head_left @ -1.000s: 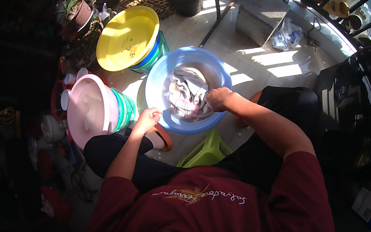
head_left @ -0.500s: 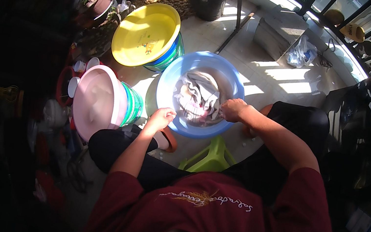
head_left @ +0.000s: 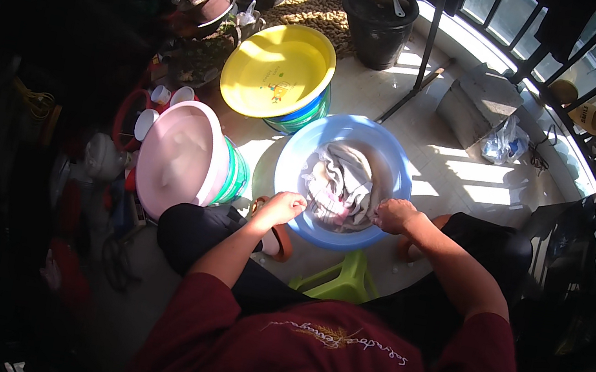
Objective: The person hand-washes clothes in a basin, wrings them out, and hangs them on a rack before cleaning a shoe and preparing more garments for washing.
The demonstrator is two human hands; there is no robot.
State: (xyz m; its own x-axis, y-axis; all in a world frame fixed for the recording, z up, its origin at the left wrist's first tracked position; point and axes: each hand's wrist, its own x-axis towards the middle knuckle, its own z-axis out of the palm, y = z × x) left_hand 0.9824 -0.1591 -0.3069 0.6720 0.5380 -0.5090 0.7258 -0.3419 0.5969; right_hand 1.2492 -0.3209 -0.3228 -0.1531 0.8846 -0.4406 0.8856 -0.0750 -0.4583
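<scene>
Grip of both hands, left [head_left: 284, 206] and right [head_left: 393, 214], is closed on wet cloth [head_left: 342, 186] lying in the blue basin [head_left: 294, 161] at frame centre; a pink basin [head_left: 175, 156] is seen left.

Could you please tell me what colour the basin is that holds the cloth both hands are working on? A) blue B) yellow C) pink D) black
A: the left hand and right hand both grip the wet cloth lying inside the blue basin; the yellow basin and the pink basin stand apart to the left.
</scene>
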